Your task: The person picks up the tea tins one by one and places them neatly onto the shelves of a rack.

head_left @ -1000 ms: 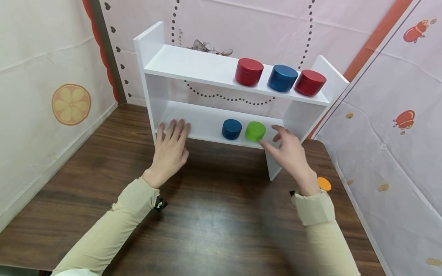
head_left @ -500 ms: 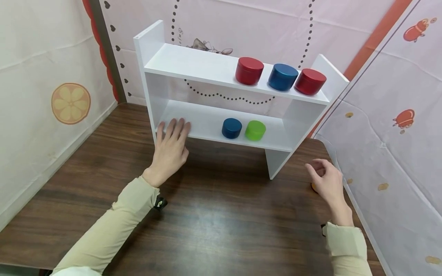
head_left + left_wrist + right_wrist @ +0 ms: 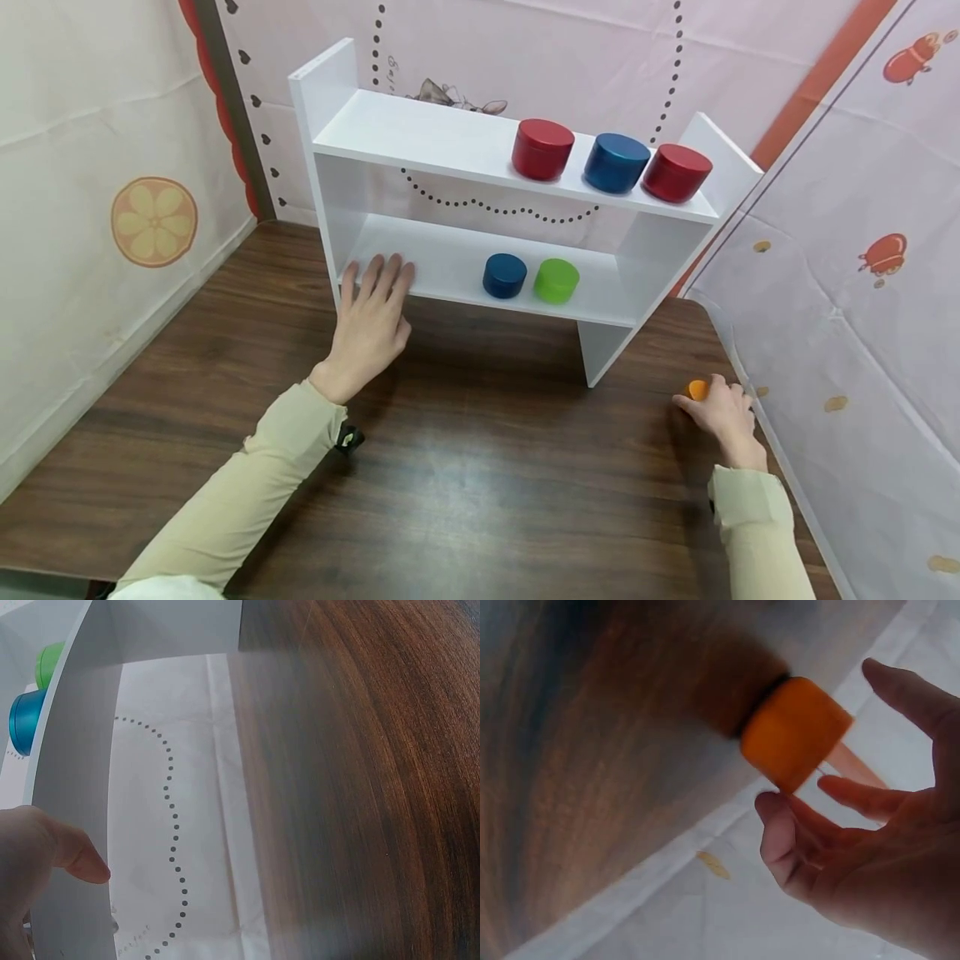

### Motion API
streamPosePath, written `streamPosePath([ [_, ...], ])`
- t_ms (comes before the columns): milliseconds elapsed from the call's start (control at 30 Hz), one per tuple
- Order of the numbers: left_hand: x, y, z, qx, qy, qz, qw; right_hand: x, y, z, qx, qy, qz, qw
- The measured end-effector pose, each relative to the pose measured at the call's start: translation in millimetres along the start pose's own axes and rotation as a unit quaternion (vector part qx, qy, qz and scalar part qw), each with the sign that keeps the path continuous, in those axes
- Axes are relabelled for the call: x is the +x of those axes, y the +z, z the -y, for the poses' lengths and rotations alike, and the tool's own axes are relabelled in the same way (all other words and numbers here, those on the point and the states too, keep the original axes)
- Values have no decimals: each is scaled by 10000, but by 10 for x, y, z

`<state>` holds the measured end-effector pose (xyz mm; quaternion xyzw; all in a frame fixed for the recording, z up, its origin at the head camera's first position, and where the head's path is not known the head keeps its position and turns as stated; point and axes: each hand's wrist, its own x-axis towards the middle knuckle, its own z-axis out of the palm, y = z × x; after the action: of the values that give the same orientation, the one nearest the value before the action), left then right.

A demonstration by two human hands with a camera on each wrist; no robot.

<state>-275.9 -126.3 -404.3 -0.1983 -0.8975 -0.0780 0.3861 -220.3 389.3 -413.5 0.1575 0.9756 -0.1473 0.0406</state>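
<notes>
My left hand [image 3: 369,337] rests with its fingers laid over the front edge of the lower shelf board, at the left end of the white shelf [image 3: 442,137]. Its thumb shows in front of the board's underside in the left wrist view. Off the shelf's right side, my right hand [image 3: 723,417] is spread around an orange tin [image 3: 795,733] standing on the table. In the right wrist view a gap shows between the tin and the upper digit, while other fingertips come close to its lower edge. On the lower board stand a blue tin [image 3: 504,276] and a green tin [image 3: 557,281].
The upper board bears a red tin [image 3: 542,150], a blue tin [image 3: 617,163] and another red tin [image 3: 677,173] towards its right end. Printed cloth [image 3: 817,333] hangs along the right side of the brown wooden table [image 3: 465,467], and more cloth covers the left and back.
My right hand has moved from beside the green tin, rightward and down to the orange tin. My left hand stays on the lower board.
</notes>
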Motion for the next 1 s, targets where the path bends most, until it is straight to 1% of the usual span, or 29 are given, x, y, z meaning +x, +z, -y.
streamPosePath([
  [67,3,1,-1,-19,-11,-10,10000,22,9,-28,22,56,111,9999],
  [133,4,3,-1,-38,-14,-18,10000,37,21,-54,66,91,133,9998],
  [300,3,10,2,12,-14,-38,10000,44,69,-91,232,13,-55,9997],
  [467,1,2,5,28,-9,-35,10000,20,127,-70,474,-379,-208,9979],
  [533,-4,1,6,34,-10,-21,10000,-5,156,-36,563,-541,-232,9967],
  [667,-11,11,7,42,7,-45,10000,-68,180,63,699,-722,-256,9946],
  [833,-5,16,5,42,8,-57,10000,-145,155,193,792,-1014,-454,9907],
  [1000,2,15,3,12,-17,-20,10000,-224,83,327,866,-1466,-741,9826],
])
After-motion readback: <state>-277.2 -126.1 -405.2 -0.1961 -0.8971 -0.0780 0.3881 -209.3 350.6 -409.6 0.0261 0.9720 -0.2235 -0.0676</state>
